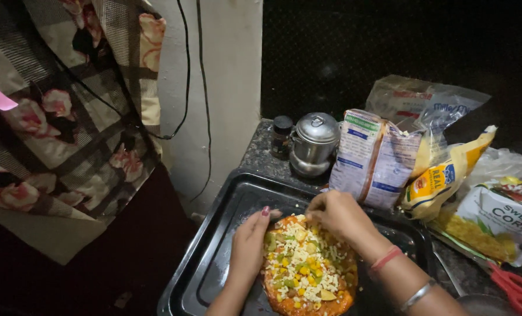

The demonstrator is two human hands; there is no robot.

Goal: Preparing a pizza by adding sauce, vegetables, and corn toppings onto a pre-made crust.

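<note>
A small round pizza, orange-sauced with grated white cheese, corn and green pieces, lies in a black metal baking tray. Left hand is cupped open against its 9 o'clock rim; right hand, fingers curled at 12 o'clock, possibly pinching topping: cannot tell. Light, even fingertip pressure is advised.

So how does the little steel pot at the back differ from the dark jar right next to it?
The steel pot is shiny, silver and squat, with a domed lid and a handle on top; the dark jar is slim, narrower and nearly black, with a flat dark cap. The steel pot catches the light, while the dark jar barely shows against the wall. Both stand upright and closed on the stone counter, behind the black tray.
</note>
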